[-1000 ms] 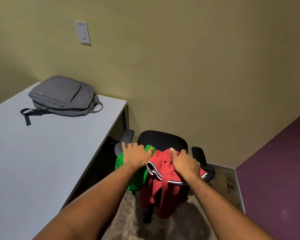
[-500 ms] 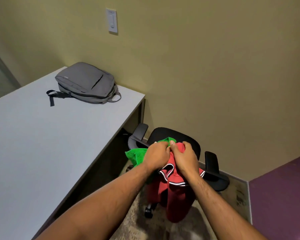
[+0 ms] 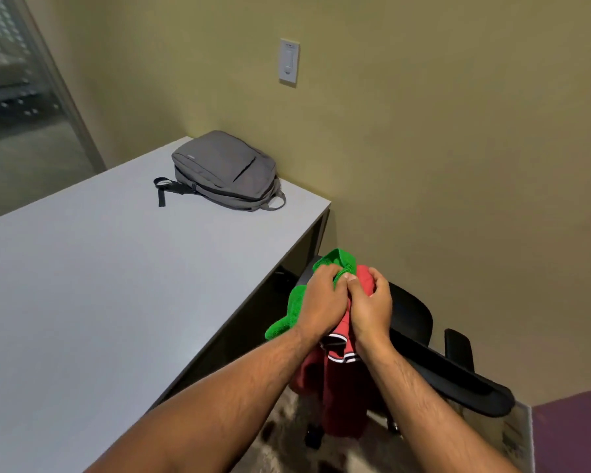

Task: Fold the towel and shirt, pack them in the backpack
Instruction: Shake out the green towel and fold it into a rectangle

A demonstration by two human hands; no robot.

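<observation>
light: soft, even, moderately bright indoor | shadows: faint beside the backpack (image 3: pixel 224 169), dark under the table (image 3: pixel 82 285) edge near 5 o'clock | glare: none | focus: slightly soft overall, glass panel (image 3: pixel 11 80) at 10 o'clock blurry | distortion: wide-angle bending at edges

Looks like small office room to me. I see long white desk (image 3: pixel 99 285) against olive wall, black swivel chair (image 3: pixel 423 353) with armrests beside it, wall light switch (image 3: pixel 289 61), frosted glass partition (image 3: pixel 14 80) at left, patterned carpet (image 3: pixel 287 445) underfoot.
</observation>
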